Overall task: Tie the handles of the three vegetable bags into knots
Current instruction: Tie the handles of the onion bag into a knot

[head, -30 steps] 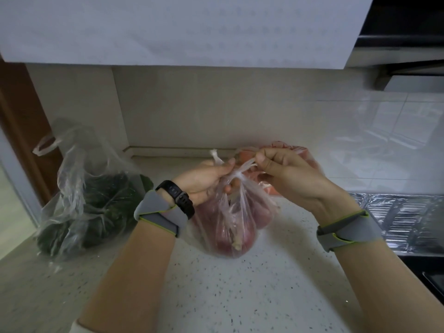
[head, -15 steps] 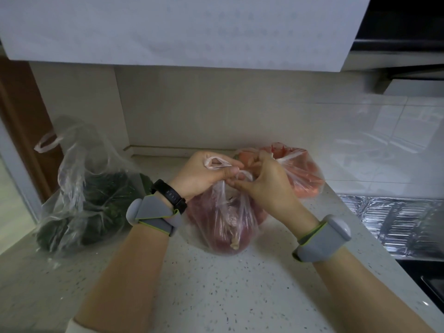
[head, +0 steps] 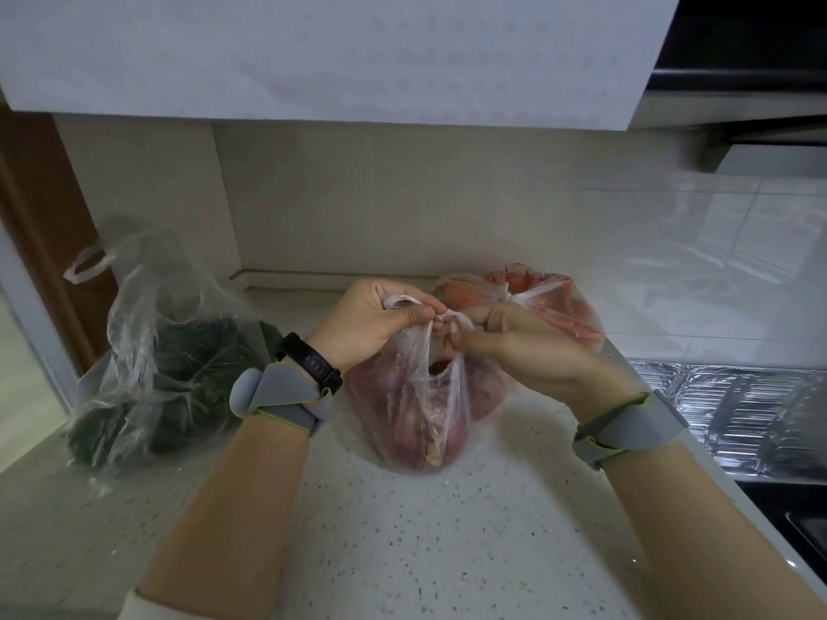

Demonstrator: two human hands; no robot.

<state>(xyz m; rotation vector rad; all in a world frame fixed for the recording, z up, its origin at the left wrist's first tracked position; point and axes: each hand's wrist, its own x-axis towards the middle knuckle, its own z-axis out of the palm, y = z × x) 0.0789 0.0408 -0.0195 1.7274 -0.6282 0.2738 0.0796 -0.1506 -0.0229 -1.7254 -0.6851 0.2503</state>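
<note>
A clear bag of reddish-purple vegetables [head: 416, 418] stands in the middle of the speckled counter [head: 402, 543]. My left hand [head: 371, 324] pinches one of its handles and my right hand [head: 514, 346] grips the other, the two handles crossed between my fingertips above the bag. Behind my right hand sits a bag of orange-red vegetables [head: 555, 306] with its handles drawn together on top. At the left a bag of dark green vegetables [head: 152, 373] stands with its handle loop [head: 89, 264] hanging loose.
A foil-covered stove surface [head: 738, 409] lies to the right of the counter. A white cabinet [head: 313, 55] hangs overhead and a range hood [head: 738, 69] at the upper right. A brown door frame [head: 40, 226] borders the left.
My hands have come closer together over the middle bag and twisted its handles across each other. My right hand dropped lower. The other two bags have not moved.
</note>
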